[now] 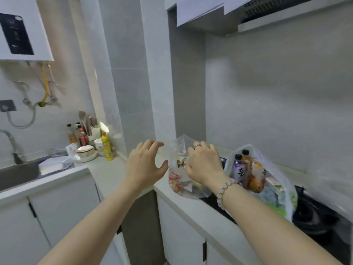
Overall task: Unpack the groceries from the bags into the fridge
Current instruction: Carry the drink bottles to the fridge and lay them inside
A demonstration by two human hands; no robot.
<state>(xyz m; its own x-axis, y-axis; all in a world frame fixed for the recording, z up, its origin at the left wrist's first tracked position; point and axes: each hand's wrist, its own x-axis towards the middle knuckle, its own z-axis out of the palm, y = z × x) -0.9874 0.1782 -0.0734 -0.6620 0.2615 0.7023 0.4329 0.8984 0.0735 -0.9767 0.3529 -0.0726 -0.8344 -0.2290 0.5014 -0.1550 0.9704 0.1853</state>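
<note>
Two plastic grocery bags sit on the counter beside the stove. The nearer clear bag (178, 176) holds red-printed packets. My right hand (205, 163), with a ring and a bead bracelet, rests on top of this bag, fingers curled into the plastic. My left hand (145, 163) hovers just left of the bag with fingers spread, holding nothing. The second white bag (267, 178) to the right holds two dark-capped bottles (240, 165) and green packets. No fridge is in view.
A black gas stove (315, 217) lies under and right of the bags. The counter corner (107, 169) runs left to a sink (17, 175) with a tap, dishes, a yellow bottle (107, 148) and sauce bottles. White cabinets stand below.
</note>
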